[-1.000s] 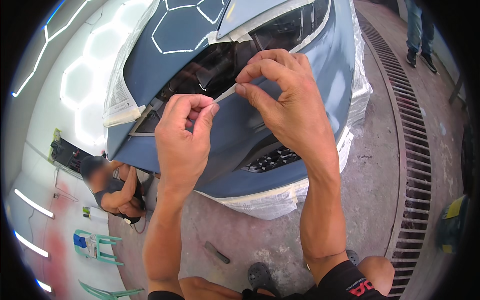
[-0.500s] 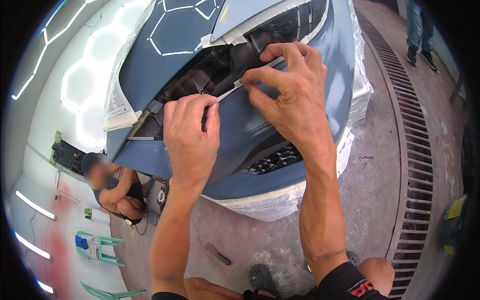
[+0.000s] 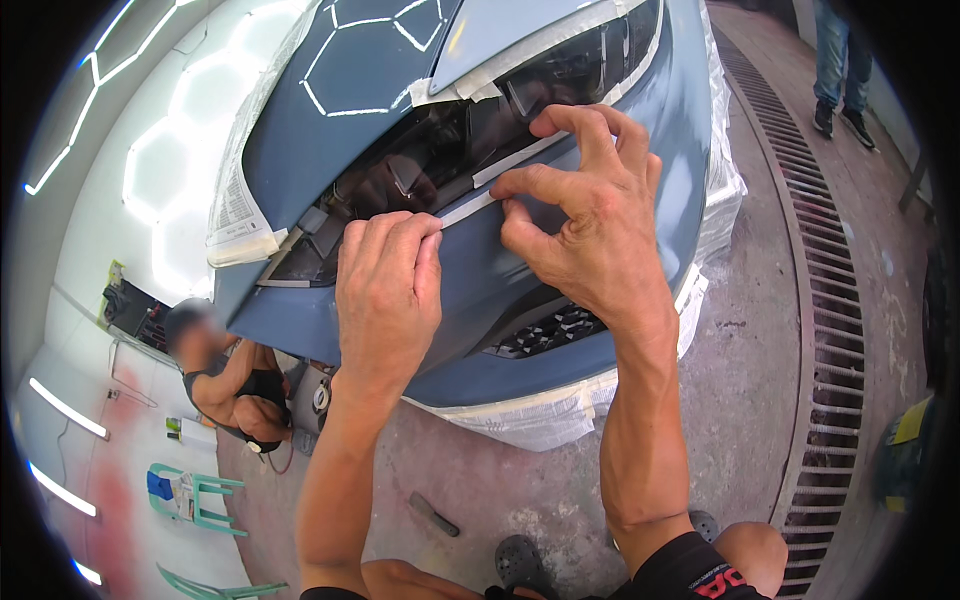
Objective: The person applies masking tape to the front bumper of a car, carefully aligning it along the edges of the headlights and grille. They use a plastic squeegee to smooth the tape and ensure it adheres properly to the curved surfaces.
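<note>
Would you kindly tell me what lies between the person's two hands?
In the head view, a short pale strip of tape spans the gap between the left hand and the right hand, with blue-grey bodywork behind it.

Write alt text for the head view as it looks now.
A person's left hand and right hand hold a short pale tape strip between them, near the lower edge of the dark lamp on a blue-grey car. Pale masking sheets hang below the bumper; a co-worker crouches at left.

A green chair (image 3: 197,503) near a crouching co-worker (image 3: 222,395), a long metal grate (image 3: 838,375) in the floor (image 3: 740,360)
</note>
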`<action>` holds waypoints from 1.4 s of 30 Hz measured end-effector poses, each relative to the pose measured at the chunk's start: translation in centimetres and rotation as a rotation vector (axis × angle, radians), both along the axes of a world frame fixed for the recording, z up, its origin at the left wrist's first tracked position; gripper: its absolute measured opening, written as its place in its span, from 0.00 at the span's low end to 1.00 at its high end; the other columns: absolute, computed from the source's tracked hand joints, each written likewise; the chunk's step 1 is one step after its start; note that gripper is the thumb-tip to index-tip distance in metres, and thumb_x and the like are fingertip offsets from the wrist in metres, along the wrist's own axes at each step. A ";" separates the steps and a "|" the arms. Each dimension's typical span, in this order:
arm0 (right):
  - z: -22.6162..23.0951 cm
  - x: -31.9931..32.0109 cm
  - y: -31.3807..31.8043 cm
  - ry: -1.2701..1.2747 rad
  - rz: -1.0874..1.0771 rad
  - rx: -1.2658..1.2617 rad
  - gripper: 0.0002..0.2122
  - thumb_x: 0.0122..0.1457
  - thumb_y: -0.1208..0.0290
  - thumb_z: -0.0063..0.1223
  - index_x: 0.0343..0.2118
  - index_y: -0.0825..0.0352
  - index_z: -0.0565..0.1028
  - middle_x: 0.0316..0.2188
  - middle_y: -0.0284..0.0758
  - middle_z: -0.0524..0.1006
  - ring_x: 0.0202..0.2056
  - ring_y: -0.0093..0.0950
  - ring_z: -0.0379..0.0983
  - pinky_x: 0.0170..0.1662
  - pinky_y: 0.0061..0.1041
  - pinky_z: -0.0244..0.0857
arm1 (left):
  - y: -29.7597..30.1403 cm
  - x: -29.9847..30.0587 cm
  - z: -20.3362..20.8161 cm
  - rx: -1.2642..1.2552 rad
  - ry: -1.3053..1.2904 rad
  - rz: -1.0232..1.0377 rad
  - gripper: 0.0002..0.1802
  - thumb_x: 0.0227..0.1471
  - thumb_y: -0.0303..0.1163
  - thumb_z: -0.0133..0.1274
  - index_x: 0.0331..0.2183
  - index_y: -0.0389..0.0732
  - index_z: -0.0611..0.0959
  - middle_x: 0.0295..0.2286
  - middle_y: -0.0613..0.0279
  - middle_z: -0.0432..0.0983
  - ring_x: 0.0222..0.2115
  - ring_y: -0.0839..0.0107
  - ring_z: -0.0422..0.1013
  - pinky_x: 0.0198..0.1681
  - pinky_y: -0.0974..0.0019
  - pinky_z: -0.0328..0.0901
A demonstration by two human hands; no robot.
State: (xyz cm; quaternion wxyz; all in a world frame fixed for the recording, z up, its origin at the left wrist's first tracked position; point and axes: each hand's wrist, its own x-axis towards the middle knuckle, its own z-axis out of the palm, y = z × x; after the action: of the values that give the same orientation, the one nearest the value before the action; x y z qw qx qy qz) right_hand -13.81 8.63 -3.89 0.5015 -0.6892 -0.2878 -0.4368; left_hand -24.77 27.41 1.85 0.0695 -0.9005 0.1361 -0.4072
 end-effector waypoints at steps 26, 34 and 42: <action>0.1 -0.2 0.7 0.028 -0.032 0.017 0.08 0.50 0.69 0.73 0.34 0.52 0.93 0.57 0.27 0.78 0.66 0.39 0.63 0.60 0.43 0.59 | -0.3 0.0 0.2 0.155 -0.064 0.030 0.23 0.62 0.19 0.66 0.57 0.36 0.81 0.37 0.55 0.80 0.39 0.56 0.75 0.45 0.50 0.72; 0.1 -0.3 1.1 0.015 -0.075 0.027 0.08 0.50 0.69 0.73 0.35 0.53 0.94 0.56 0.25 0.78 0.66 0.38 0.64 0.59 0.42 0.59 | -0.3 0.2 0.0 0.128 -0.098 0.042 0.19 0.63 0.20 0.67 0.54 0.35 0.82 0.37 0.54 0.80 0.38 0.55 0.76 0.42 0.51 0.74; 0.2 -0.6 1.4 0.006 -0.109 0.043 0.08 0.50 0.68 0.74 0.34 0.53 0.93 0.55 0.25 0.78 0.64 0.37 0.66 0.58 0.42 0.59 | -1.4 0.1 0.4 0.123 -0.080 0.121 0.16 0.64 0.21 0.68 0.51 0.36 0.82 0.38 0.53 0.82 0.38 0.58 0.82 0.43 0.56 0.77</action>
State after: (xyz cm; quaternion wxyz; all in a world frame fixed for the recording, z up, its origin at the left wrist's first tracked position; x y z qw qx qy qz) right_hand -14.41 10.08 -3.73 0.4925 -0.6941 -0.2390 -0.4675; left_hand -24.64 25.97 2.21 0.1543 -0.8841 0.1032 -0.4288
